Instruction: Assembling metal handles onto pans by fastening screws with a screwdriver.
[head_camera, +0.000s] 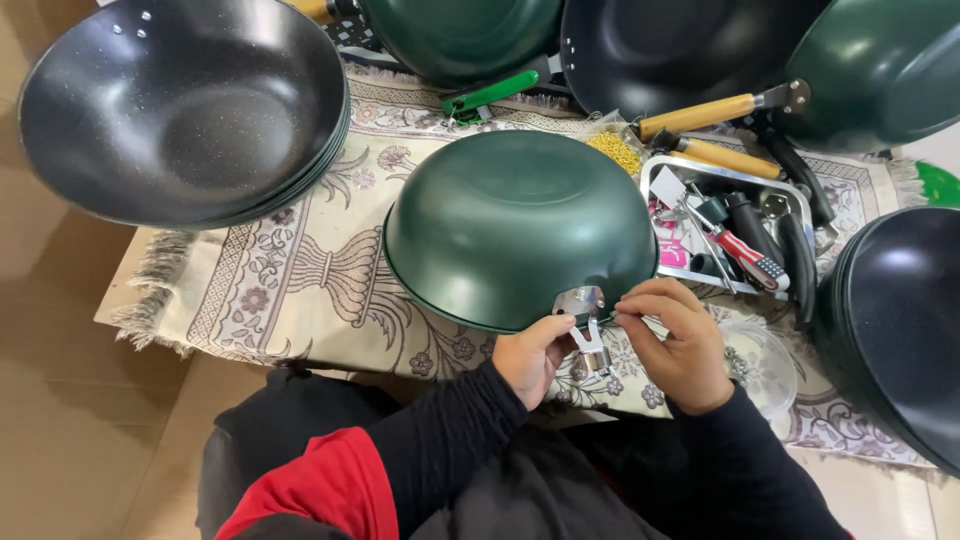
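— How are the hands placed?

— The left hand (530, 352) is curled, its thumb and fingers pinching the metal bracket (585, 318) at the rim of the green wok (515, 225). The right hand (678, 342) is bent at the wrist, its fingertips closed near the bracket; I cannot tell if it grips something small.

— Where is the wok?

— It lies upside down on the patterned cloth (300, 280), in front of the person.

— What is around it?

— A stack of black woks (185, 105) at far left, a metal tray (725, 225) with tools just beside on the right, and wooden-handled woks (700, 60) behind.
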